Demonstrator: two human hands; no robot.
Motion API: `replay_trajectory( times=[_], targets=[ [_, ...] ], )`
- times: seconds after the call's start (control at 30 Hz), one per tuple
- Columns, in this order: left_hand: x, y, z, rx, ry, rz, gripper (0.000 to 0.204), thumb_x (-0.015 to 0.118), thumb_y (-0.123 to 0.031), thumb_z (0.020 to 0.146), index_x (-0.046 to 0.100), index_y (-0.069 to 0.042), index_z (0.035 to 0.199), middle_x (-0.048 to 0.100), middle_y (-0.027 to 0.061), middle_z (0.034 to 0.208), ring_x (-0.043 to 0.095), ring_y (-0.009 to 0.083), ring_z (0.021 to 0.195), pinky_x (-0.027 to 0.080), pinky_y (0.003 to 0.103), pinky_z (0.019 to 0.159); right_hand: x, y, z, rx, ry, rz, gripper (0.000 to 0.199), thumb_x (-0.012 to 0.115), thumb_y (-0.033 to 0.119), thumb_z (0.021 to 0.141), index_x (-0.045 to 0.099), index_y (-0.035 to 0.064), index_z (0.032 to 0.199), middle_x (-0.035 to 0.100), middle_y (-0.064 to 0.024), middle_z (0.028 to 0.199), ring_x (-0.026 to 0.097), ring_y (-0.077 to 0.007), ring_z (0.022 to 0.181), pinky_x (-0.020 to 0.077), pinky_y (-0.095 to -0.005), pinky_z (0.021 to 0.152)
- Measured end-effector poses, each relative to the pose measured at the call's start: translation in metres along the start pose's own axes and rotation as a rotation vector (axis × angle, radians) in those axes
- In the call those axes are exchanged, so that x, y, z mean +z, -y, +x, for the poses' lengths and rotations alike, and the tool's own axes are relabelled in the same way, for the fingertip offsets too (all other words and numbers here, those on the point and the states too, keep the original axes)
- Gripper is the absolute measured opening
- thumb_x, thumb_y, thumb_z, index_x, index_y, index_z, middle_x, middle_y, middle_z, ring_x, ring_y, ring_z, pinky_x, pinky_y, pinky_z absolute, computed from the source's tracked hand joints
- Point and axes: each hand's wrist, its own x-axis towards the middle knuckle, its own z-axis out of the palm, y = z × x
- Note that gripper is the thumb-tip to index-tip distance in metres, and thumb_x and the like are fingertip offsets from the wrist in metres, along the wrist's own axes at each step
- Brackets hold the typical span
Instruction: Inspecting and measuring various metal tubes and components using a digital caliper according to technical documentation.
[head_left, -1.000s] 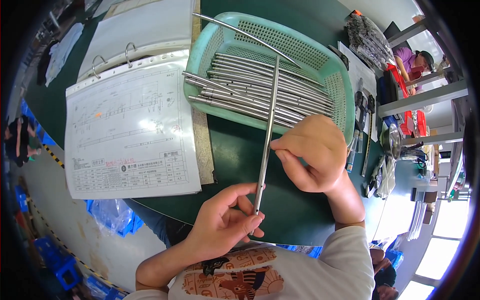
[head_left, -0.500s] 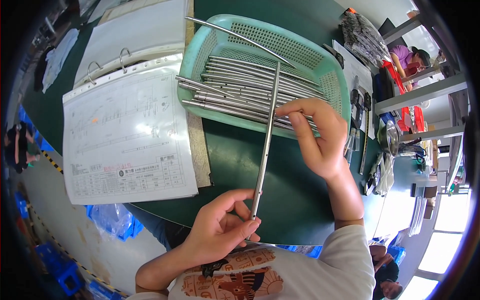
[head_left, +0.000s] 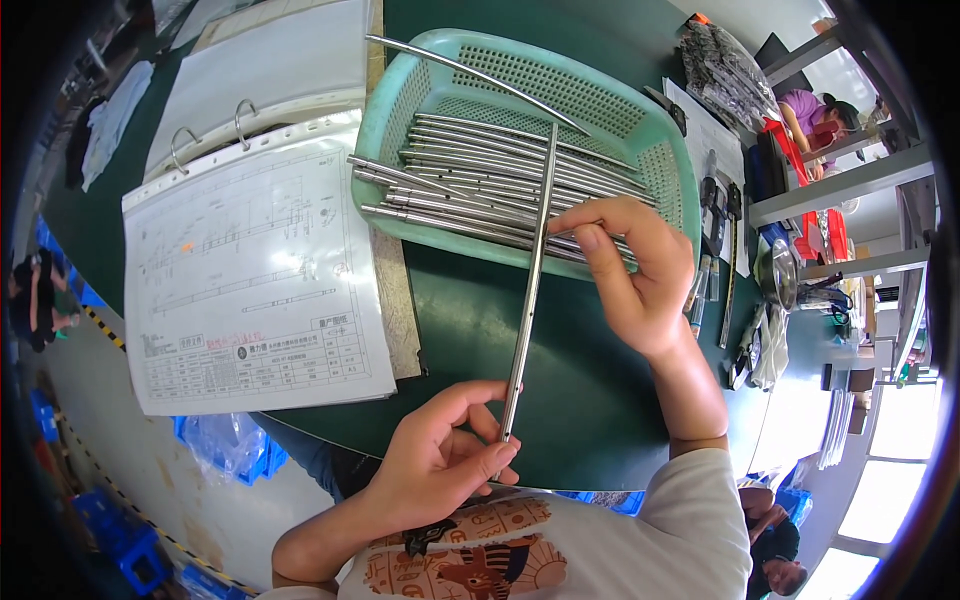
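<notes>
A long, thin metal rod (head_left: 531, 290) with small holes along it stands slanted in front of me, its far end over a green basket (head_left: 390, 110). My left hand (head_left: 450, 440) is closed around the rod's near end, between thumb and fingers. My right hand (head_left: 640, 270) has its thumb and index finger bent in a pinch beside the rod's middle. The index fingertip meets the rod; whatever sits between these fingertips is too small to make out. Several similar metal rods (head_left: 470, 165) lie in the basket, and a single rod (head_left: 470, 80) rests across its far rim.
An open ring binder (head_left: 250, 270) with a technical drawing lies left of the basket on the green table (head_left: 480, 320). Calipers (head_left: 712, 200) and other tools lie on the right, beside metal shelving (head_left: 850, 190). Blue crates (head_left: 265, 450) stand below the table; other people are in the background.
Hands and rod keep nearly the same pose. The binder and basket appear shifted very slightly to the left in the view.
</notes>
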Motion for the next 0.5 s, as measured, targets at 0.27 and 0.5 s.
replay_trajectory(
  times=[0.27,0.5],
  targets=[
    [-0.0004,0.0005,0.0008,0.006,-0.007,0.046,0.044,0.056,-0.003,0.082,0.038,-0.002,0.122,0.055,0.0072,0.082,0.062,0.0156,0.069,0.048,0.019,0.051,0.0039,0.0024,0.0006,0.039,-0.028,-0.015,0.010,0.059,-0.002,0.073,0.060,0.0018,0.082,0.060,-0.0091,0.072,0.057,-0.0224,0.061,0.0451,-0.0294,0.056],
    [-0.0015,-0.0062,-0.0032,0.012,0.000,0.006,0.044,0.057,-0.001,0.081,0.039,0.000,0.121,0.055,0.0071,0.082,0.062,0.0142,0.067,0.047,0.019,0.050,-0.0034,0.0086,0.0069,-0.119,0.009,-0.184,0.012,0.064,0.002,0.067,0.061,0.0036,0.078,0.058,-0.0078,0.070,0.056,-0.0237,0.061,0.0439,-0.0322,0.054]
  ],
)
